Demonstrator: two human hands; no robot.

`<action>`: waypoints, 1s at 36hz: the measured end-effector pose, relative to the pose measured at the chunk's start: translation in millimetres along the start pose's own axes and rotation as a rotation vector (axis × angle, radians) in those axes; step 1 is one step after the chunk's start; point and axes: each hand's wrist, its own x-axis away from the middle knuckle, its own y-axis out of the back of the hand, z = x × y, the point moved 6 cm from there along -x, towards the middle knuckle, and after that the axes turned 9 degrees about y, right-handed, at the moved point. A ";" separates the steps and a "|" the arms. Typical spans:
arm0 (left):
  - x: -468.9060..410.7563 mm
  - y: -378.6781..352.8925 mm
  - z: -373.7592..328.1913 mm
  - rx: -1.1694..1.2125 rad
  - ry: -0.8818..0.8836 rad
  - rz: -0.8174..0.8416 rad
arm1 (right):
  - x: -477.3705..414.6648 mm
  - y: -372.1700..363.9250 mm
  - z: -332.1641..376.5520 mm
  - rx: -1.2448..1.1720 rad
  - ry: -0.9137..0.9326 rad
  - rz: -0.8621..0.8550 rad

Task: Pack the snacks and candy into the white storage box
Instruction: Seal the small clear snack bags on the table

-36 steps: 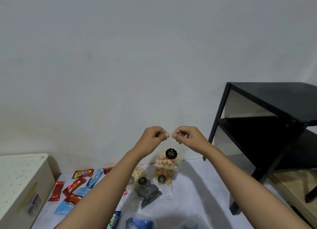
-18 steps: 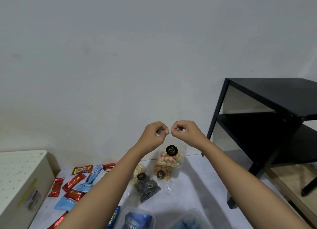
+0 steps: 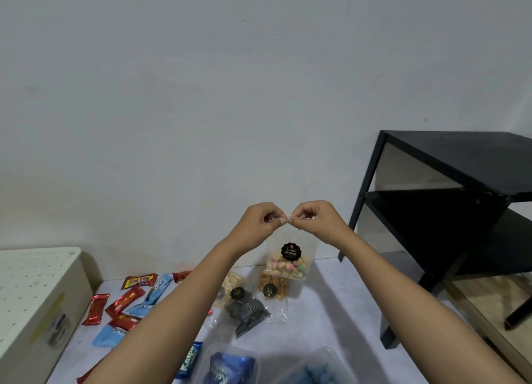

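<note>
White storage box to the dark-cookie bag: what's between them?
Head view: red candy bars and blue candy packets scattered on the table, with the left forearm above them.

A plain domestic room, by all appearances a home: a bare painted wall [image 3: 201, 95], a black two-tier shelf unit [image 3: 460, 159] standing on wood-look flooring [image 3: 489, 303], and a low white surface [image 3: 331, 311] strewn with wrapped sweets [image 3: 123, 300] beside a white perforated storage box [image 3: 34, 283].
</note>
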 end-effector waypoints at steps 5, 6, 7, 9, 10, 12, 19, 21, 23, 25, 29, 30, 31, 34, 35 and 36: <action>0.7 -0.1 -2.7 -0.005 -0.006 -0.004 | -0.4 0.2 0.6 0.009 -0.011 -0.024; 0.3 -0.1 -2.8 -0.008 -0.003 -0.002 | -0.3 0.4 0.7 0.016 -0.011 -0.024; 0.1 -0.1 -2.8 -0.012 -0.001 0.001 | -0.1 0.4 0.3 0.025 -0.011 -0.022; -0.1 0.1 -2.9 -0.010 0.001 0.009 | 0.6 0.7 -0.7 0.025 -0.009 -0.018; -0.1 0.7 -3.2 0.001 0.003 0.011 | 0.9 1.3 -0.5 0.015 -0.004 -0.018; 0.3 2.4 -5.1 0.030 -0.002 0.011 | 1.0 4.9 0.5 -0.004 0.015 -0.014; 1.6 4.9 -12.3 0.042 -0.055 0.000 | 7.7 19.8 -7.7 -0.080 -0.040 0.098; 1.2 6.0 -10.2 0.073 -0.048 -0.035 | 9.9 18.7 -11.3 -0.146 -0.066 0.083; 1.6 6.8 -5.1 0.109 -0.027 -0.073 | 12.1 17.0 -15.7 -0.176 -0.096 0.063; 2.2 6.5 3.6 0.143 0.010 -0.089 | 14.7 15.8 -19.3 -0.149 -0.116 0.061; 5.6 3.6 17.7 0.231 0.072 -0.033 | 21.2 18.9 -23.3 -0.114 -0.158 0.059; 6.3 2.6 19.0 0.243 0.075 -0.016 | 21.8 19.6 -23.9 -0.109 -0.163 0.054; 7.1 1.9 19.2 0.240 0.070 -0.006 | 22.1 19.8 -24.5 -0.107 -0.161 0.050; 8.6 1.6 17.1 0.206 0.051 -0.024 | 20.5 18.3 -25.3 -0.078 -0.149 0.057; 8.9 2.2 15.9 0.201 0.048 -0.041 | 19.6 18.1 -24.3 -0.067 -0.145 0.059; 8.7 3.0 15.1 0.199 0.048 -0.056 | 18.2 18.2 -24.3 -0.055 -0.142 0.053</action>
